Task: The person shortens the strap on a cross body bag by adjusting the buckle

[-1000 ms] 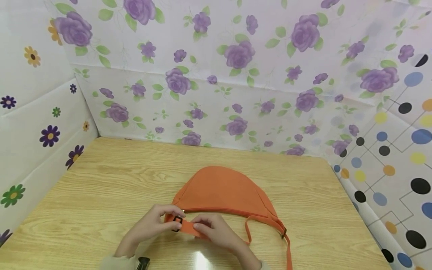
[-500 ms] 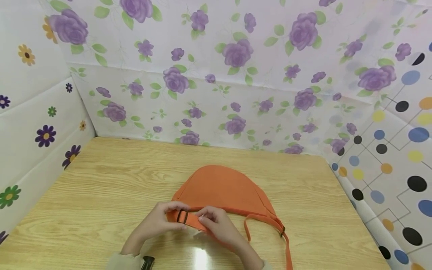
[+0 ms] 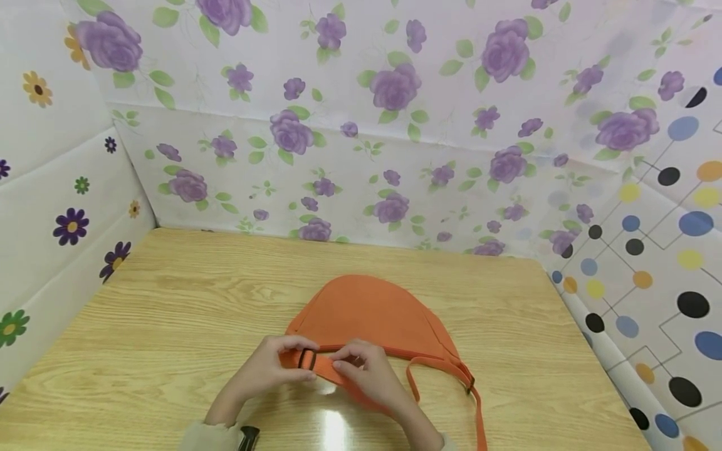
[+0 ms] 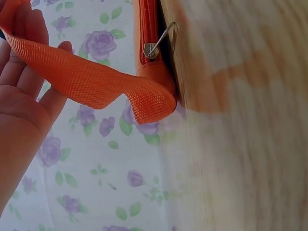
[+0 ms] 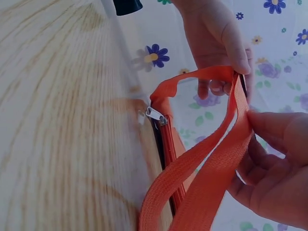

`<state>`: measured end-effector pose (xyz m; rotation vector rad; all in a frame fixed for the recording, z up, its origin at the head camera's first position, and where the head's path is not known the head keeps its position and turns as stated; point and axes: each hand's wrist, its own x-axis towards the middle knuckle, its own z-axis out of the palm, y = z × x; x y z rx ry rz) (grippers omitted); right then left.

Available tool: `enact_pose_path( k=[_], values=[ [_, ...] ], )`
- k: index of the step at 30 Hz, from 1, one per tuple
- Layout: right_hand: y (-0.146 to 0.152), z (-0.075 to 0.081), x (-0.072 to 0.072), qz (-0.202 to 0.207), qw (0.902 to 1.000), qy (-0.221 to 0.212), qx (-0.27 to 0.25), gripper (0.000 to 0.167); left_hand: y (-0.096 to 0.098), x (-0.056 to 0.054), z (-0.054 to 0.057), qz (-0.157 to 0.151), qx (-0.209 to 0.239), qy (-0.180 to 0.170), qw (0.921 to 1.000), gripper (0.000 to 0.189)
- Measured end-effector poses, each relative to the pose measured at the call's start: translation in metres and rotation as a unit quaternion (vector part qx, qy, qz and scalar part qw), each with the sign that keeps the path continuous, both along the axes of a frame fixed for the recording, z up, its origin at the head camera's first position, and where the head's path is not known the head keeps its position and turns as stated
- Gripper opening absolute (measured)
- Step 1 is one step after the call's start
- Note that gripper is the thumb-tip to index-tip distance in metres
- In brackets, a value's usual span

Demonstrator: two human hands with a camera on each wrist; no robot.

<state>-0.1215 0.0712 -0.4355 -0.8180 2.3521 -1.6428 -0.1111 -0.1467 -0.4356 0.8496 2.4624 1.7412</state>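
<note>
An orange crescent-shaped bag (image 3: 366,313) lies on the table with its zipper side toward me. My left hand (image 3: 262,369) holds the black slide buckle (image 3: 307,359) on the bag's strap (image 3: 327,369) between thumb and fingers. Just right of the buckle, my right hand (image 3: 369,374) pinches the webbing. In the right wrist view two layers of strap (image 5: 207,183) run down from the buckle, side by side. A silver zipper pull (image 5: 155,114) hangs at the bag's end. From the left wrist, the strap (image 4: 77,74) loops past the palm to the bag's corner.
At the bag's right end, another strap (image 3: 479,413) with a second dark slide buckle (image 3: 470,384) trails toward the front edge. A black object (image 3: 248,437) sits beside the left sleeve. Patterned cloth (image 3: 350,188) walls in the wooden table (image 3: 169,313) at back and sides.
The buckle has turned so its dark bars face up, and the left hand has shifted slightly right with it. The right hand has moved slightly up and right, still pinching the strap.
</note>
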Motion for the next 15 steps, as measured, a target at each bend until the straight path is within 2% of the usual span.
enact_pose_path(
  k=[7, 13, 15],
  values=[
    [0.000, 0.000, 0.000, 0.034, 0.9977, -0.052, -0.026, 0.012, 0.001, 0.001, 0.001, -0.004, 0.005, -0.001, 1.0000, 0.034],
    [-0.003, 0.024, 0.008, 0.044, 0.9952, -0.074, -0.046, 0.013, 0.002, 0.002, 0.003, -0.007, 0.015, 0.004, 0.9999, 0.033],
    [-0.003, 0.027, 0.009, 0.045, 0.9943, -0.082, -0.051, 0.013, 0.002, 0.002, 0.003, -0.008, 0.018, 0.004, 0.9998, 0.033]
  ],
)
